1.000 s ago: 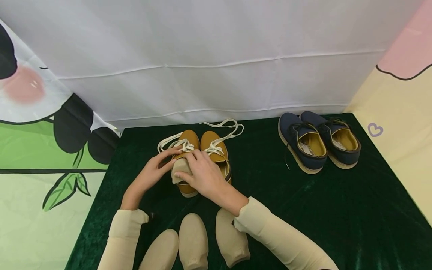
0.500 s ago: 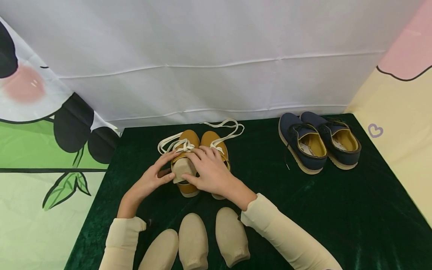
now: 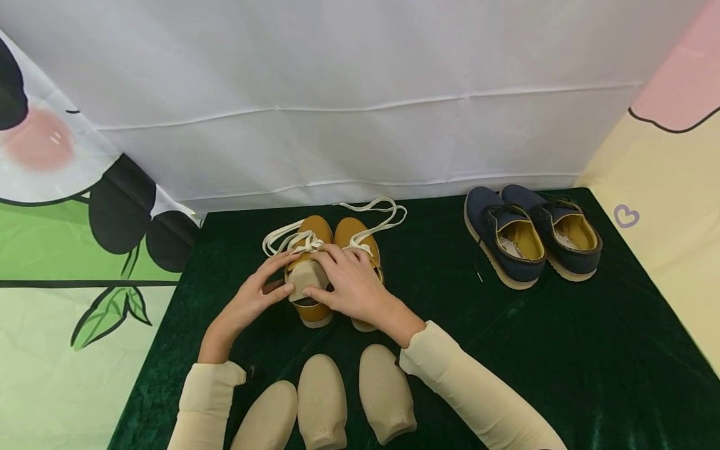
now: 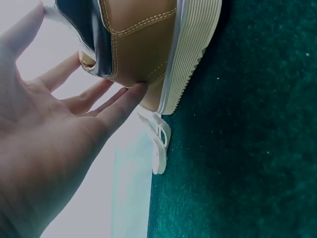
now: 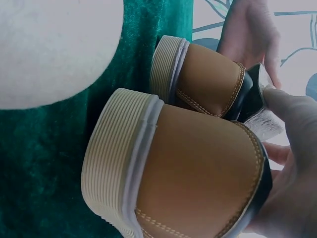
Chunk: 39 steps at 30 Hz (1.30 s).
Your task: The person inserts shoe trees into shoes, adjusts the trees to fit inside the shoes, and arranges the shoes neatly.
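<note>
No readable text or numbers.

Soft, even light fills the clear head view. The 2 wrist views look hazier and cool-tinted, with the left hand [image 4: 52, 124] against blown-out white glare.

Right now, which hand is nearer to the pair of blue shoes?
Right. The right hand is over the brown shoes, left of the blue shoes; the left hand is farther left, at the brown shoes' left side.
</note>
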Each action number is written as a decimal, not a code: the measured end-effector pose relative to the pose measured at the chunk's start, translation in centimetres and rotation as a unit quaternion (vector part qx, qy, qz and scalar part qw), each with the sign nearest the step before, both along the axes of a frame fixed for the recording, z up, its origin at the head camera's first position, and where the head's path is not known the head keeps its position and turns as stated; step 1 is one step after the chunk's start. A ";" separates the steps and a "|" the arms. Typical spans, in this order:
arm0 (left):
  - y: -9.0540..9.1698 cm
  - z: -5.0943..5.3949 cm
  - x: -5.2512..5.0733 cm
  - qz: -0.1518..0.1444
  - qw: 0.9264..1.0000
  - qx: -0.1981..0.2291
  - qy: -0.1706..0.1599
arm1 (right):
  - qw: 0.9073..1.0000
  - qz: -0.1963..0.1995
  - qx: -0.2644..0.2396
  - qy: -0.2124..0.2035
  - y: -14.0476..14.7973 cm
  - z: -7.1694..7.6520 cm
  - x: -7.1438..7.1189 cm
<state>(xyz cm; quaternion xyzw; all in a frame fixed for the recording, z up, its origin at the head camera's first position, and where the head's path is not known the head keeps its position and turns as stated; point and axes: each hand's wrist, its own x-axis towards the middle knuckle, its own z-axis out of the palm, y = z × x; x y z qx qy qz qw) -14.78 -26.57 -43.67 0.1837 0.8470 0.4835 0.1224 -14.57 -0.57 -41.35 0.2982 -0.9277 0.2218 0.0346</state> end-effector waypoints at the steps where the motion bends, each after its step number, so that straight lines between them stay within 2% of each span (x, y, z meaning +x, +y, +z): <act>1: 0.0 0.0 0.0 0.001 1.000 -0.001 0.000 | 1.000 0.000 -0.001 0.000 0.0 0.0 0.0; 22: 0.4 0.1 -0.5 0.020 0.999 -0.013 0.030 | 0.999 -0.033 0.005 0.033 -0.6 -0.5 -0.4; 33: 0.5 0.2 -0.3 0.030 0.999 -0.026 0.033 | 0.998 -0.051 0.016 0.043 -1.1 -0.9 -0.4; 39: 0.7 0.2 -0.4 0.038 0.998 -0.037 0.047 | 0.997 -0.056 0.011 0.058 -1.2 -0.9 -0.3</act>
